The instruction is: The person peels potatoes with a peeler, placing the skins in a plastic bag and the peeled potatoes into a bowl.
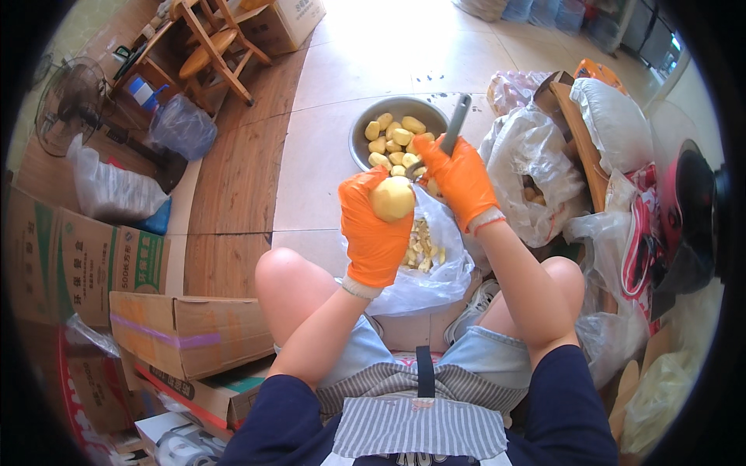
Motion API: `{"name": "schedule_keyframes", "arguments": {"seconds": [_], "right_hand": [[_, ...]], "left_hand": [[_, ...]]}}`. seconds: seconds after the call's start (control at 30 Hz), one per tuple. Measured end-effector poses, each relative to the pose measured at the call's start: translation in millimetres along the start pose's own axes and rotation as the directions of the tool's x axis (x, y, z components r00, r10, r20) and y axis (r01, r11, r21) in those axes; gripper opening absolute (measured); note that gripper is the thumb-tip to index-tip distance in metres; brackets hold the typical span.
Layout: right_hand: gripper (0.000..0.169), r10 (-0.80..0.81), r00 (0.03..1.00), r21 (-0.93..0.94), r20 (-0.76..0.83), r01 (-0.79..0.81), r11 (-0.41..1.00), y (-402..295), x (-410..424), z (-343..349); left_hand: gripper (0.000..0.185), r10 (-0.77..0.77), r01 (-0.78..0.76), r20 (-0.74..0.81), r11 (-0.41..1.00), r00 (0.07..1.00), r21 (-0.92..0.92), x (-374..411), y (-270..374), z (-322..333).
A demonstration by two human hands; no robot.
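My left hand, in an orange glove over a pale knitted cuff, holds a peeled potato. My right hand, gloved alike, grips the grey handle of a peeler; its curved metal head shows beside the potato, and whether they touch I cannot tell. Just beyond both hands stands a metal bowl of peeled yellow potatoes. Beneath the hands, between my knees, a translucent plastic bag lies spread out, holding potato peelings.
An opened white sack with potatoes inside is at the right, near a wooden board and a stuffed white bag. Cardboard boxes are stacked at the left. Farther off are a standing fan and a wooden chair.
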State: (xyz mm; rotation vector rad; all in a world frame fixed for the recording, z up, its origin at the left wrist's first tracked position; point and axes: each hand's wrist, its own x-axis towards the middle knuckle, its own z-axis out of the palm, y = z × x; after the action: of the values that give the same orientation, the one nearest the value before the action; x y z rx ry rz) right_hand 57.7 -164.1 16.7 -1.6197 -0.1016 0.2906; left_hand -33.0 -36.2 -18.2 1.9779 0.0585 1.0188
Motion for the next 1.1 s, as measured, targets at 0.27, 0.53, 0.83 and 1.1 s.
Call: {"name": "schedule_keyframes", "arguments": {"seconds": [0.27, 0.53, 0.83, 1.1], "right_hand": [[0.067, -0.127, 0.974, -0.489, -0.187, 0.02, 0.872, -7.2, 0.6, 5.3], [0.053, -0.082, 0.996, 0.207, -0.028, 0.086, 0.974, -21.9, -19.4, 21.3], [0.044, 0.086, 0.995, 0.445, -0.048, -0.056, 0.894, -18.4, -12.4, 15.8], [0.062, -0.23, 0.97, -0.642, -0.076, 0.129, 0.755, -6.3, -0.6, -4.2]], "left_hand": [[0.054, -0.166, 0.167, 0.032, 0.986, 0.986, -0.022, 1.0, -3.1, -5.3], [0.054, -0.235, 0.241, 0.102, 0.969, 0.967, -0.052, -0.6, 11.1, 8.1], [0.058, -0.302, 0.363, 0.225, 0.873, 0.927, -0.325, -3.9, 11.1, 8.0], [0.056, -0.507, 0.784, 0.603, 0.326, 0.616, -0.527, 26.3, 13.6, -27.2]]}}
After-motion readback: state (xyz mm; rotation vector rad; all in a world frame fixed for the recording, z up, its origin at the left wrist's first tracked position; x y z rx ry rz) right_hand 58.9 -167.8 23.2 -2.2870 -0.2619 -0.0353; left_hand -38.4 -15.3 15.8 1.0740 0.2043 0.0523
